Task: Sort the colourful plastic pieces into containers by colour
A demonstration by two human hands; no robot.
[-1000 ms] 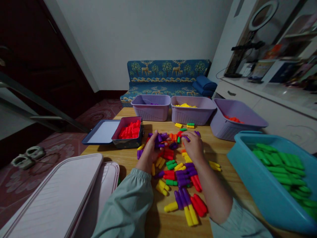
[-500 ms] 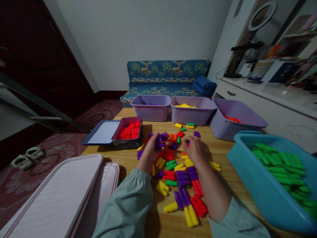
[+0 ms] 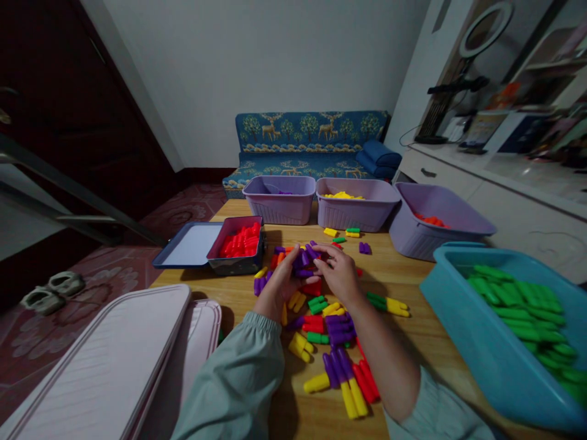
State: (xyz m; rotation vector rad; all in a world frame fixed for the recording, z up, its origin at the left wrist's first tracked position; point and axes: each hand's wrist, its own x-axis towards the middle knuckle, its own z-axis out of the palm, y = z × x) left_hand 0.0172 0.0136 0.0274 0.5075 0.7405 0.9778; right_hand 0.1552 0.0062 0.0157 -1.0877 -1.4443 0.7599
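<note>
Here, any marking on the tub (image 3: 485, 129) atop the cabinet (image 3: 509, 198) is too blurred to read. Above the wooden table (image 3: 389, 263), the left hand (image 3: 279, 286) cups purple pieces (image 3: 302, 261), thumb and fingers closed round them; the right hand (image 3: 342, 275) brings curled fingertips against them, whether pinching one I cannot tell.

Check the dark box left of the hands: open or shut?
Open: its lid lies to the left, and red pieces show inside the box.
</note>
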